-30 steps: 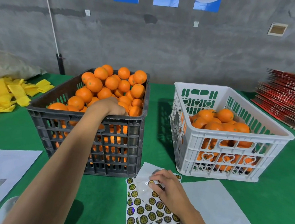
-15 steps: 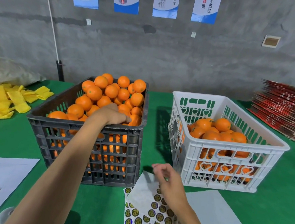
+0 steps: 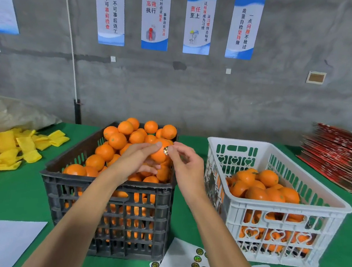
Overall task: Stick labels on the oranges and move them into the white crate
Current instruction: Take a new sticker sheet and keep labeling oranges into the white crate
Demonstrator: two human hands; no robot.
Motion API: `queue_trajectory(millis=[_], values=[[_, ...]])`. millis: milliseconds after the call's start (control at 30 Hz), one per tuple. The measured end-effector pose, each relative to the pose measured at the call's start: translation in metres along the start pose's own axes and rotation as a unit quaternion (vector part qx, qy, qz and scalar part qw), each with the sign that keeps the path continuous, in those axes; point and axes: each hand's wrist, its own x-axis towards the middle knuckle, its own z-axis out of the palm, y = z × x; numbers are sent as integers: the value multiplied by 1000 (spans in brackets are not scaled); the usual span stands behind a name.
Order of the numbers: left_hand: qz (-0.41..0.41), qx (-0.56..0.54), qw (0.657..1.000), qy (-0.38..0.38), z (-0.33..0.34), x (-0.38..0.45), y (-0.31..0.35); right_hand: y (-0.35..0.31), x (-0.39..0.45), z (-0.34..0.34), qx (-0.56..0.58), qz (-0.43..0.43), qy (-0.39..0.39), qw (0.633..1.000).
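The left hand point(image 3: 135, 161) is gripping one orange point(image 3: 160, 153) with curled fingers, holding it above the black crate point(image 3: 110, 193). The right hand point(image 3: 186, 166) is pinching a round label point(image 3: 166, 150) against that orange's right side. The white crate point(image 3: 279, 208) is sitting right of both hands.

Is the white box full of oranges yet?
Not full. The white crate holds a pile of oranges that stays below its rim, with bare wall showing above them.
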Motion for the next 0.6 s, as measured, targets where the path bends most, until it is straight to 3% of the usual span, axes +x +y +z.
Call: queue_trajectory(millis=[200, 300, 400, 533, 600], values=[[7, -3, 999, -46, -1, -2, 1, 13, -5, 0, -61, -49, 20, 997], [12, -13, 998, -53, 1, -3, 3, 11, -5, -10, 0, 26, 15, 1000], [4, -30, 995, -97, 1, -3, 5, 15, -5, -22, 25, 89, -41, 995], [1, -41, 983, -181, 9, 1, 7, 16, -5, -37, 33, 106, -111, 988], [7, -8, 985, -174, 19, 9, 8, 15, -3, -45, 57, 114, -93, 988]])
